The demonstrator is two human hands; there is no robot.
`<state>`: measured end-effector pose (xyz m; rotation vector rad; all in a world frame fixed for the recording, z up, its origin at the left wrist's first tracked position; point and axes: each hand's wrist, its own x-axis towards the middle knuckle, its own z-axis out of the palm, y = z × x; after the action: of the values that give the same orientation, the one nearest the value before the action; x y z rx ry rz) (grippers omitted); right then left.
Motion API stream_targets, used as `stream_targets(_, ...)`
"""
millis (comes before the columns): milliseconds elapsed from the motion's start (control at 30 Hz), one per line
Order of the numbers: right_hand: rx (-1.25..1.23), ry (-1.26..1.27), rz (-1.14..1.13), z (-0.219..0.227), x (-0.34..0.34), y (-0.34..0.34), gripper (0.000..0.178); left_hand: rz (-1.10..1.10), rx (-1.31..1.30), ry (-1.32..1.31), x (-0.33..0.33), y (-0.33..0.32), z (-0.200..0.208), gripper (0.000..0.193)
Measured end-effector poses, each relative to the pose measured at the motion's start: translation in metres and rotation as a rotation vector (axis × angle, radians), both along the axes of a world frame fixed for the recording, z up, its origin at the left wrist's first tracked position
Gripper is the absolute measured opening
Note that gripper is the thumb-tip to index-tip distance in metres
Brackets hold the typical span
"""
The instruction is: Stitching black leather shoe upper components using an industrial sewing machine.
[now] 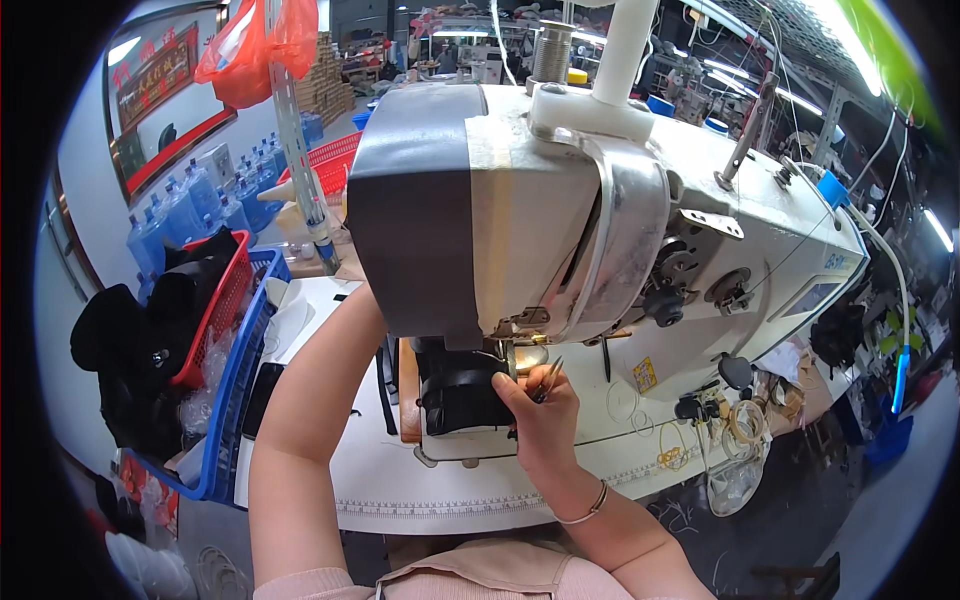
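A black padded fabric piece (465, 402) with a strip across it lies under the sewing machine's head (415, 210), at the lit needle area. My right hand (545, 415) is at its right edge, thumb against the black material. Closed in the fingers of that hand are small metal thread snips (550, 378), their pointed tips upward. My left forearm (310, 400) reaches up behind the machine's dark end cover, which hides the left hand.
Left of the white table (430, 510) stand a blue basket (215, 470) and a red basket (215, 320) with black pieces. Loose cords and thread coils (745, 420) lie at the right. A metal post (295, 150) carries an orange-red bag (260, 50).
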<state>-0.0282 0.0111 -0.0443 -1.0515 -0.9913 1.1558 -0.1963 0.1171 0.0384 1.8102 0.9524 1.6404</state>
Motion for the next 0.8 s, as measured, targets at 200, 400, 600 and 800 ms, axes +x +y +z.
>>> stream_targets(200,-0.021,0.063,0.018,-0.001,0.001,-0.001,0.032,0.011,0.049,0.034,0.000,-0.001,0.001,0.019)
stream_targets(400,-0.024,0.089,0.019,-0.001,0.001,0.000,0.032,0.024,0.090,0.067,0.004,0.000,-0.001,0.019)
stream_targets(600,-0.015,0.094,0.012,-0.002,-0.001,-0.001,0.032,0.042,0.128,0.088,0.004,0.005,-0.003,0.019)
stream_targets(800,0.021,0.057,-0.001,0.003,-0.003,-0.004,0.032,0.094,0.159,0.111,0.001,-0.002,-0.009,0.019)
